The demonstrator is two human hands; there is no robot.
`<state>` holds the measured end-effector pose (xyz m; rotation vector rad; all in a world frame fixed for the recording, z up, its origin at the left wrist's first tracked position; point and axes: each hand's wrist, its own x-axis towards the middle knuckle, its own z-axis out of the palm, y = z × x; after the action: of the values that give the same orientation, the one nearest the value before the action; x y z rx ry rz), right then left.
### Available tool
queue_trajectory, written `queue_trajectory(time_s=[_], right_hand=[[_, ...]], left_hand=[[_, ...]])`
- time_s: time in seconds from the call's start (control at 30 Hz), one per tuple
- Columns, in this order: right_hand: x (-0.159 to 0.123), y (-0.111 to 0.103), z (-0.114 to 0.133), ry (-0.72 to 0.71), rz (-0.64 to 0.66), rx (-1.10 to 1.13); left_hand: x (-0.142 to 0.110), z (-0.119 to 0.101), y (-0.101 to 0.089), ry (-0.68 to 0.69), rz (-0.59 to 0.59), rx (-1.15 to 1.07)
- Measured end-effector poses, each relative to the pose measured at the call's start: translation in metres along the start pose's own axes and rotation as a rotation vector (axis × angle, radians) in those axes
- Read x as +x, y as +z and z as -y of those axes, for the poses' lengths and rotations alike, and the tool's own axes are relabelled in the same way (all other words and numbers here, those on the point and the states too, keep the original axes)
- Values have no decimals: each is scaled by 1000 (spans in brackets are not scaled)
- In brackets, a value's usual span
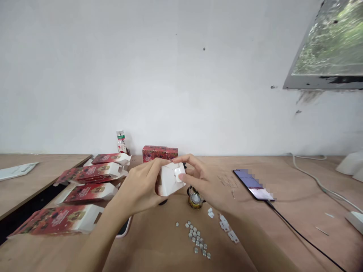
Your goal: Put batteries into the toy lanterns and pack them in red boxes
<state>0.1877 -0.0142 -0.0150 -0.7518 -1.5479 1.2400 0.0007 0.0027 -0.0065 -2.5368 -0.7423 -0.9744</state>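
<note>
Between my hands, above the table, is a small cardboard box (168, 180) with a white face turned up toward me. My left hand (143, 185) is wrapped round its left side. With thumb and fingers, my right hand (200, 179) grips the right edge, the thumb pressing on a small white plastic piece (178, 174) at that face. Just below the right hand stands a small round container (195, 199) with a dark and gold side. Several silvery discs (195, 238) lie nearer to me, with white plastic pieces (224, 223) to their right.
Several red printed boxes with white flaps (90, 192) lie at the left, near a gap between tables. Three small red boxes (160, 152) and a bottle (121, 141) stand by the wall. A phone (253, 185) with a black cable lies right; another phone (124, 227) is partly hidden by my left arm.
</note>
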Motion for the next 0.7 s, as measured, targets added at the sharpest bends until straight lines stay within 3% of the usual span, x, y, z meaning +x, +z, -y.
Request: queue_trajectory(time_s=[0.27,0.37,0.57,0.7], right_hand=[[-1,-1,3,12,-33,-3],[0,-5,6,22,28,23],[5,-9,0,40,160,112],[3,-3,-3,15,109,198]], left_hand=[[0,-1,-1,-6,-45,27],[-1,-2,-1,1,-66,-16],[0,-9,-1,-29,-68,-341],[2,-17,-4,-45,-72,-517]])
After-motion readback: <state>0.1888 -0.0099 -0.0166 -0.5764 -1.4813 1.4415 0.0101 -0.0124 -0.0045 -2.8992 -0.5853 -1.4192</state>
